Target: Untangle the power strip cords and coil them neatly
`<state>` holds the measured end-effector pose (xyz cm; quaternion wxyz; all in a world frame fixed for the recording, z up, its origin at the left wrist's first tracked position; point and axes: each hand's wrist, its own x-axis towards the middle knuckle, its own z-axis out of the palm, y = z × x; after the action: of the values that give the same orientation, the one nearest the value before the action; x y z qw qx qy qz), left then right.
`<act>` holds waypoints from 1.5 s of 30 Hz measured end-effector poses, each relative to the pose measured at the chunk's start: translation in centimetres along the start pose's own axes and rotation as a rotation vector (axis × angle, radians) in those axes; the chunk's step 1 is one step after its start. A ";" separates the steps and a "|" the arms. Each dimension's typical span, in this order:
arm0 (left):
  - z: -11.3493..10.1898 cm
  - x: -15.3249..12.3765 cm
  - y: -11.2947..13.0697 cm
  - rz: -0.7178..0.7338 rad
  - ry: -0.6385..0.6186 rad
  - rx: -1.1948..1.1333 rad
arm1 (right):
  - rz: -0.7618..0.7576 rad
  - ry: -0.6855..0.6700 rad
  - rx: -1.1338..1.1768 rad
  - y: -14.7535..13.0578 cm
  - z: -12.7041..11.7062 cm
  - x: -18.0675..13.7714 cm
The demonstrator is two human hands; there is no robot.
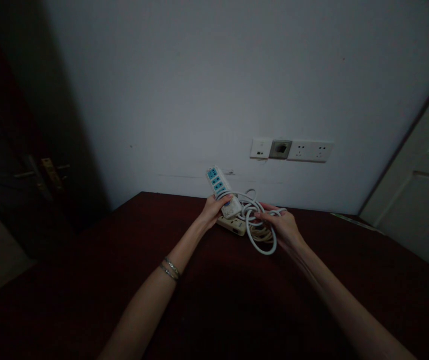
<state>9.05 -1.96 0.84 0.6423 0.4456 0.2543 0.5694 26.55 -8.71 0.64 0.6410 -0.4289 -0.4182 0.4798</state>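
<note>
My left hand (212, 210) grips a white power strip (231, 209) with blue socket faces, tilted up above the dark red tabletop (154, 235). Loops of its thick white cord (252, 240) hang to the right of the strip, and one strand crosses over it by my left thumb. My right hand (282, 223) is closed on the bunched cord, fingers wrapped round some of the loops. Below them a beige power strip (233, 226) lies on the table, partly hidden. Its coiled beige cord (262, 234) shows behind the white loops.
A pale wall rises behind the table, with a row of wall sockets (311, 151) and a grey wall plate (280, 149) at the right. A dark door with a brass handle (51, 173) stands at the left. A white panelled door (417, 185) borders the table at the right.
</note>
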 end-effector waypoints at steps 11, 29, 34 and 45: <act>-1.1 0.5 -0.8 -0.082 -0.076 -0.090 | 0.053 -0.131 0.043 0.1 0.3 -0.5; 0.0 0.6 -1.8 -0.118 0.015 -0.249 | 0.164 -0.188 0.305 -0.3 0.8 -0.3; -0.2 0.8 -1.8 -0.120 0.016 -0.298 | 0.202 -0.091 0.339 0.0 1.4 0.0; 0.4 0.0 -1.1 0.049 0.044 -0.271 | 0.190 -0.259 0.378 -1.2 1.6 -1.4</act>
<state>9.89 -2.04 0.10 0.6768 0.3483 0.1783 0.6236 25.11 -10.06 2.10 0.6027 -0.2737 -0.3576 0.6587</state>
